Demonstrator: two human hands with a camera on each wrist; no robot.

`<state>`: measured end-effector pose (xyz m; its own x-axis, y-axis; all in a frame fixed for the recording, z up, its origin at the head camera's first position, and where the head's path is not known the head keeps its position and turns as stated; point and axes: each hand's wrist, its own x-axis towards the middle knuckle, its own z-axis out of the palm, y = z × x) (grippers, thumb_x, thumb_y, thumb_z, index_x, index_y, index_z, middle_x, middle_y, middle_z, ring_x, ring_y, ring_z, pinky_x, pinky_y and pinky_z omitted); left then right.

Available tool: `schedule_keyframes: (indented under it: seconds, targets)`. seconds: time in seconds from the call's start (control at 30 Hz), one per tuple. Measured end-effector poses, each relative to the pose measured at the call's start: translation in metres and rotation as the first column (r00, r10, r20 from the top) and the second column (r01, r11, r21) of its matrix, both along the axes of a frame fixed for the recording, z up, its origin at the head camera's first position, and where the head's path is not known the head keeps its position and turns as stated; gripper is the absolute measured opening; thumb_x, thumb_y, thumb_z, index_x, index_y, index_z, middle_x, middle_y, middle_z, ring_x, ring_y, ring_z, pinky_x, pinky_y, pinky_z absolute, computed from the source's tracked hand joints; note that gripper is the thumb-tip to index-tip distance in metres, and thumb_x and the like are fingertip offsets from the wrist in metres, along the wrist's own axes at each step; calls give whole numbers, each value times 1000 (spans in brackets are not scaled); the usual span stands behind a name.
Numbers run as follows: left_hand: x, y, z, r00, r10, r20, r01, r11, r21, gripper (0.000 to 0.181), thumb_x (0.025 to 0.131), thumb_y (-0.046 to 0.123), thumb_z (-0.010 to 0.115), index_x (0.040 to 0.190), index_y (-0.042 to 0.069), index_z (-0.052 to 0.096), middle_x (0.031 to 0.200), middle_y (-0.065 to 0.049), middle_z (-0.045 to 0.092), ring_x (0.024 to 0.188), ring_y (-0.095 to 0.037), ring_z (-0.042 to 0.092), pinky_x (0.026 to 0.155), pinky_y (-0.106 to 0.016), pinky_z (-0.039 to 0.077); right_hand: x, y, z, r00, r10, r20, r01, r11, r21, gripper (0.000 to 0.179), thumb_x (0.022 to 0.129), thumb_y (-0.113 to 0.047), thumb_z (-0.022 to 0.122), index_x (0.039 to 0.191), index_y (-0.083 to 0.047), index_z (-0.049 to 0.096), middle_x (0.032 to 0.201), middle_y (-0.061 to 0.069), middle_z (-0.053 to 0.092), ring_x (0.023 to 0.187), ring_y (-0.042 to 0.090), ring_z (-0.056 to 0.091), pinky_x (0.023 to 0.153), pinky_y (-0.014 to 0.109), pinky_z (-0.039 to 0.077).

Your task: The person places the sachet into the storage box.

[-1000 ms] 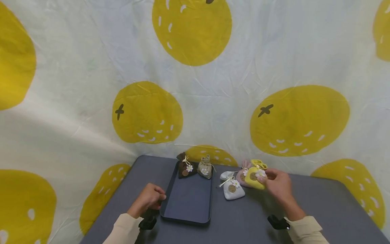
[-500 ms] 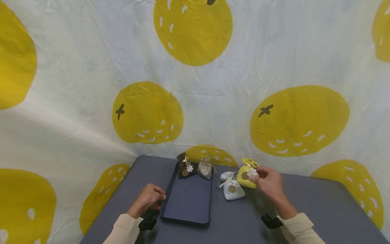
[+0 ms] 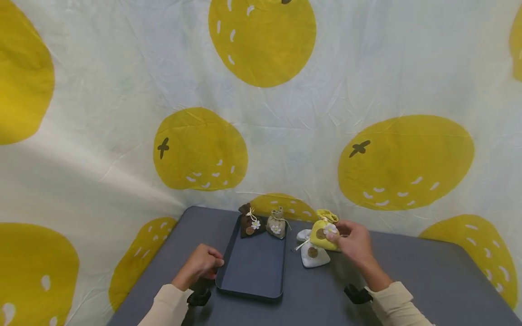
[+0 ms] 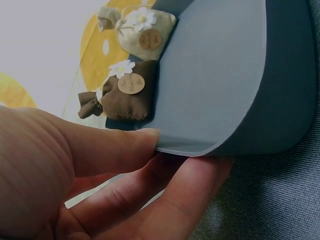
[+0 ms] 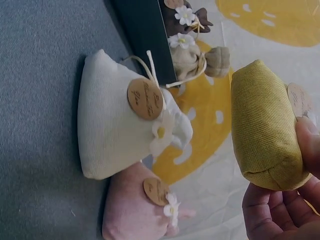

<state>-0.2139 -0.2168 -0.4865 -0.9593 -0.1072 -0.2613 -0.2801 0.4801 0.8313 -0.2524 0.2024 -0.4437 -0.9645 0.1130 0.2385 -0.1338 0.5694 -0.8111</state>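
Observation:
My left hand [image 3: 202, 262] pinches the left rim of a dark grey rectangular tray [image 3: 254, 269], thumb on the inner side and fingers outside it. Inside the tray's far end, a brown drawstring pouch [image 3: 246, 222] and a beige one [image 3: 275, 223] lean side by side. My right hand [image 3: 358, 243] holds a yellow drawstring pouch [image 5: 262, 120] up off the table, pinched at its right side. Behind and below it, a white pouch [image 5: 107, 120] sits on the table, partly covered in the head view. A pink pouch [image 5: 130, 210] beside the white one shows only in the right wrist view.
The dark grey table [image 3: 412, 271] stretches away to the right of the pouches. A white cloth [image 3: 285, 136] printed with large yellow fruit hangs along the table's far edge. Each wrist wears a black device [image 3: 199, 297].
My right hand has carried the yellow pouch leftward, from in front of the pink pouch to over the white one. My left hand and the tray have stayed in place.

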Motion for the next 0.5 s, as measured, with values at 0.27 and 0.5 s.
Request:
schedule_keyframes:
  seconds: [0.27, 0.5]
  targets:
    - [1, -2, -3, 1000, 1, -1, -1, 1000, 16, 14, 88, -3, 74, 102, -7, 75, 95, -15, 71, 70, -22, 72, 57, -37, 63, -3, -11, -4, 1000, 18, -15, -18, 999, -41, 27, 84, -1, 82, 108, 8, 75, 102, 25, 77, 86, 15, 70, 70, 16, 54]
    - [-2, -2, -4, 1000, 0, -3, 0, 1000, 22, 14, 88, -3, 74, 102, -7, 75, 96, -15, 70, 71, -22, 72, 57, -38, 63, -1, -23, -2, 999, 26, -41, -29, 997, -75, 28, 82, 0, 85, 107, 7, 75, 102, 24, 77, 90, 21, 72, 72, 15, 55]
